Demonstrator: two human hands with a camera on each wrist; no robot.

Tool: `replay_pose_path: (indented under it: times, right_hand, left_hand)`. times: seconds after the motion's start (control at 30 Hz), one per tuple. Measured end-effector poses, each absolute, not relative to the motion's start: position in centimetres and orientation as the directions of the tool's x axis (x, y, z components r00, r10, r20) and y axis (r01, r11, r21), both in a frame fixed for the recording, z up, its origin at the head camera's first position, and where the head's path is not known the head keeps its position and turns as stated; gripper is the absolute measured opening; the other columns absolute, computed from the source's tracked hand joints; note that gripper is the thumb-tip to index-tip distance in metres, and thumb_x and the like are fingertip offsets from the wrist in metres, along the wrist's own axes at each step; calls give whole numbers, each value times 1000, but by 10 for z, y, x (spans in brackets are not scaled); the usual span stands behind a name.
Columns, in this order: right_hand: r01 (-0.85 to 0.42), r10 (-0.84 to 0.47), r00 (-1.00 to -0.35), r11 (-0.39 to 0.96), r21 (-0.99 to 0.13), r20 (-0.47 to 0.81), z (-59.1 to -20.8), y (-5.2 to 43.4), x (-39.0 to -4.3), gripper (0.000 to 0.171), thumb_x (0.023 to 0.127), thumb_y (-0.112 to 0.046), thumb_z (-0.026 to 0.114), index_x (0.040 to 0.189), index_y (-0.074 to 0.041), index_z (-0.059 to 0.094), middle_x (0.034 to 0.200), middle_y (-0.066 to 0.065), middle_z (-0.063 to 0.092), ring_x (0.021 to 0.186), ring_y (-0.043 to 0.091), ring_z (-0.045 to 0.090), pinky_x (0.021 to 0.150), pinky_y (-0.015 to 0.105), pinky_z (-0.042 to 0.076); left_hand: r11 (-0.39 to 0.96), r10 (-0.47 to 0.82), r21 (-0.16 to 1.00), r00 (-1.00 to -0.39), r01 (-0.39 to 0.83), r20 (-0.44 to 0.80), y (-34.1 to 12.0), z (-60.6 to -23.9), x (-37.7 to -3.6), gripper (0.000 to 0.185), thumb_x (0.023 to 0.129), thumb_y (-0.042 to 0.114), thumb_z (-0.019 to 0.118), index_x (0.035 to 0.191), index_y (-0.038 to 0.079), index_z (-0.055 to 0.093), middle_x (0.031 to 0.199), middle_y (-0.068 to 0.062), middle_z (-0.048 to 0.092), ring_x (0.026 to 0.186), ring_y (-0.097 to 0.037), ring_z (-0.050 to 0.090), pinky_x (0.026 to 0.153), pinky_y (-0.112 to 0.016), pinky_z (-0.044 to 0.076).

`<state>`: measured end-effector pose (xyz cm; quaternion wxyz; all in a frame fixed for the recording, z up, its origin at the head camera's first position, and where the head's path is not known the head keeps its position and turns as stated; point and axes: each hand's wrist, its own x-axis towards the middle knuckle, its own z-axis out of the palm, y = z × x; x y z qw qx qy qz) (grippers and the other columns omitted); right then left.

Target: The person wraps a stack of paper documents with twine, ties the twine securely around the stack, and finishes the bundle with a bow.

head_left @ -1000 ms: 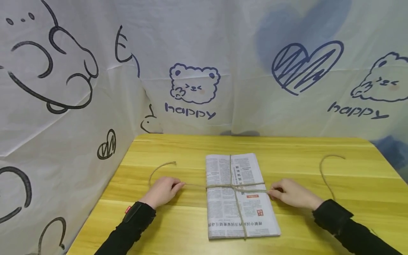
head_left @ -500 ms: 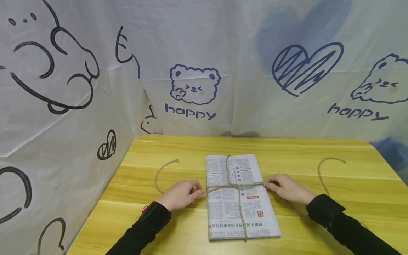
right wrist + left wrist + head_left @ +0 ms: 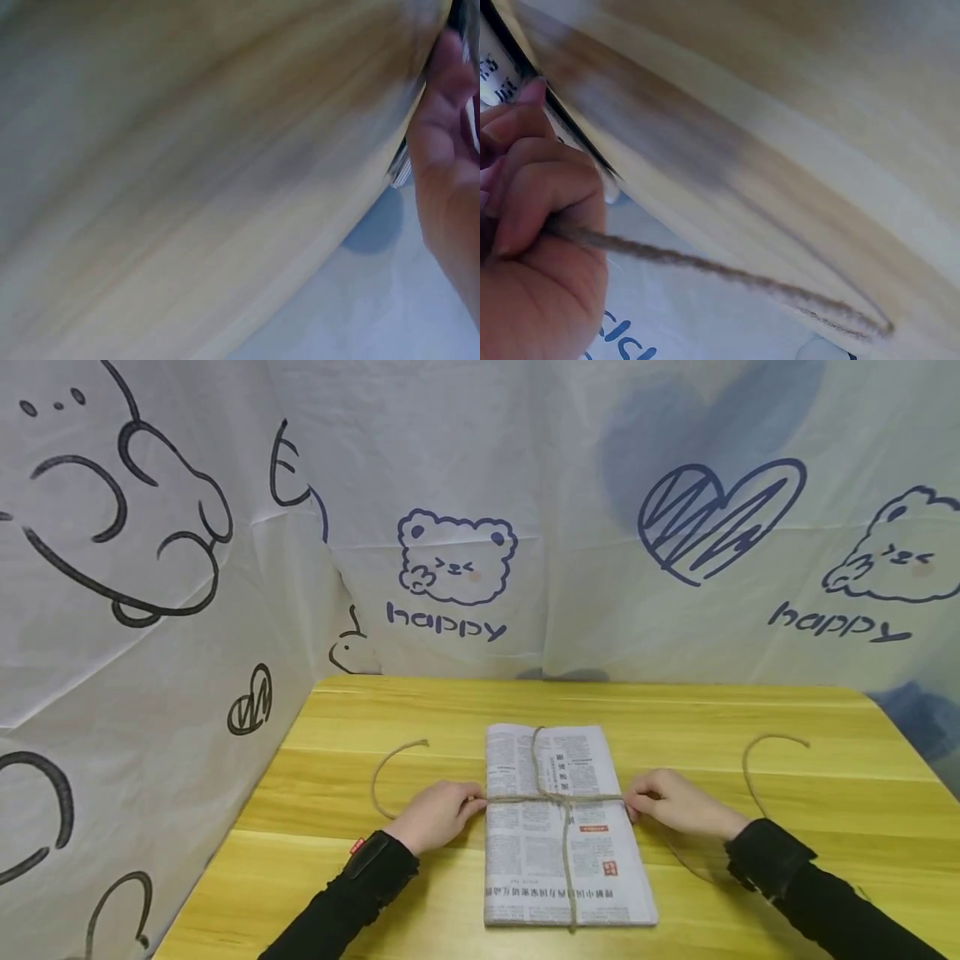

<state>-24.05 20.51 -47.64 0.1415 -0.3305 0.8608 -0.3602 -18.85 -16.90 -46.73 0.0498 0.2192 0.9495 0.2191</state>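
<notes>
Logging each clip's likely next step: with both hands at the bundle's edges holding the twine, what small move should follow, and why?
Probably cross the two twine ends over the middle to start a knot. The left hand and right hand each hold the twine at the edges of the folded newspaper, where it already lies crossed over the top, with both free tails curling loose on the table.

Yellow wooden table. A folded newspaper bundle lies flat at centre. Loose twine ends curl on either side.

Bright, even, soft light with faint shadows; head view sharp, both wrist views heavily blurred.
</notes>
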Motion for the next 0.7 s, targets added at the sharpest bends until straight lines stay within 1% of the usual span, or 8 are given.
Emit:
replay_pose_path:
  times: [0.07, 0.17, 0.23, 0.37, 0.43, 0.5, 0.57, 0.7]
  right_hand:
    - [-450, -696, -717, 499, -741, -33, -476, 210, -240, 32, 103, -12, 55, 73, -11, 68, 68, -1, 60, 58, -2, 44, 56, 19, 37]
    - [-398, -715, -692, 487, -777, -94, -475, 222, -238, 34, 103, -12, 54, 72, -7, 67, 64, 1, 62, 55, -1, 47, 53, 19, 39]
    - [-363, -718, -684, 490, -792, -131, -475, 229, -238, 35, 104, -13, 53, 73, -5, 67, 64, 3, 62, 55, 1, 50, 54, 20, 41]
    - [-335, -722, -673, 491, -804, -160, -473, 237, -238, 35, 105, -14, 52, 74, -3, 66, 64, 6, 62, 56, 5, 52, 55, 22, 43]
    - [-354, -729, -668, 486, -799, -147, -473, 238, -237, 35, 105, -14, 52, 75, -5, 67, 66, 6, 63, 57, 6, 53, 57, 22, 44]
    - [-378, -731, -671, 485, -788, -128, -472, 240, -237, 33, 105, -14, 52, 78, -6, 67, 68, 4, 63, 59, 5, 53, 58, 22, 43]
    - [-405, -723, -683, 491, -771, -101, -471, 244, -236, 31, 105, -14, 52, 80, -8, 68, 71, 2, 64, 62, 4, 53, 59, 23, 43]
    - [-436, -696, -716, 512, -740, -60, -465, 255, -232, 26, 106, -14, 52, 89, -11, 71, 80, 0, 67, 67, 1, 50, 60, 24, 41]
  left_hand:
    - [809, 437, 436, -899, 395, 3, -170, -467, -188, 20, 105, 22, 56, 101, 12, 73, 79, 3, 64, 65, -6, 47, 64, -24, 39]
    - [813, 421, 446, -907, 373, -9, -176, -466, -188, 21, 105, 23, 56, 96, 15, 73, 73, 5, 57, 62, -6, 44, 62, -23, 36]
    - [816, 410, 450, -912, 363, -7, -182, -466, -187, 21, 104, 23, 57, 93, 16, 73, 70, 7, 53, 60, -6, 42, 60, -23, 35]
    - [813, 409, 450, -912, 368, 6, -192, -466, -185, 21, 103, 24, 58, 91, 16, 74, 72, 8, 58, 61, -5, 44, 60, -23, 37]
    - [812, 415, 449, -910, 374, 6, -194, -465, -184, 22, 103, 25, 58, 91, 16, 74, 73, 8, 59, 61, -4, 44, 61, -22, 38]
    - [807, 420, 456, -908, 375, 2, -197, -464, -184, 22, 104, 25, 58, 90, 16, 73, 72, 8, 57, 61, -4, 43, 60, -22, 37]
    - [809, 420, 452, -908, 377, 5, -201, -462, -183, 22, 104, 24, 58, 89, 16, 72, 71, 8, 57, 61, -3, 42, 60, -22, 36]
    - [815, 418, 419, -907, 401, 55, -209, -457, -181, 18, 101, 21, 62, 90, 15, 75, 77, 8, 61, 67, -3, 46, 64, -22, 40]
